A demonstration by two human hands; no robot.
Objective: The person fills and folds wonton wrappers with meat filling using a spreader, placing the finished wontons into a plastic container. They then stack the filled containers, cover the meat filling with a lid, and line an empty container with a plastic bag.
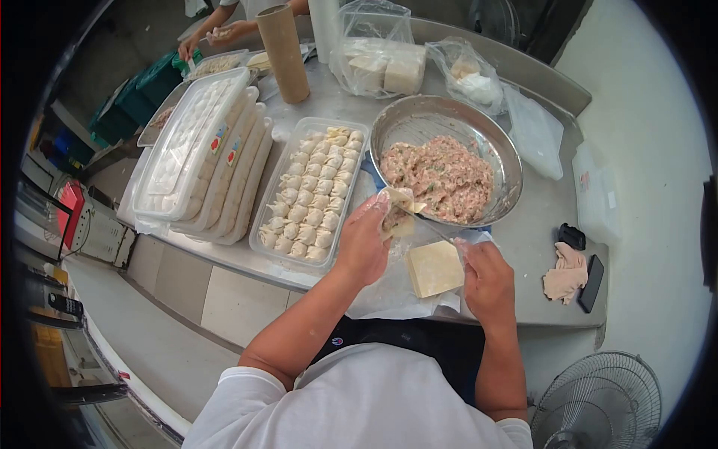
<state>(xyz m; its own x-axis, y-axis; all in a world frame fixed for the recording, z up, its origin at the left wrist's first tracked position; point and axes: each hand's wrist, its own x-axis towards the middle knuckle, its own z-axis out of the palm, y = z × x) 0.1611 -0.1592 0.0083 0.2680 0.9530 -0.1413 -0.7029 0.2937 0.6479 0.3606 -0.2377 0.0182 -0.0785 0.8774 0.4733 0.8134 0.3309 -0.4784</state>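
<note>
My left hand (364,243) is closed around a dumpling wrapper (402,221) with some meat filling on it, near the rim of the bowl. In my right hand (488,278) is a thin metal utensil (437,230), its far end reaching to the wrapper. Between my hands lies a stack of square wrappers (435,269) on a plastic sheet (374,295). Just beyond them, a wide steel bowl (505,161) holds pink minced meat filling (441,176) with green bits. Left of the bowl, rows of folded dumplings (313,191) fill a clear plastic tray (264,217).
Stacked lidded trays of dumplings (198,150) stand at the left, beside a cardboard tube (284,56). Bagged wrappers (385,63) sit at the back. A cloth (566,273) and black phone (591,284) lie right. Another person's hands (224,34) work at far left. A fan (598,400) stands lower right.
</note>
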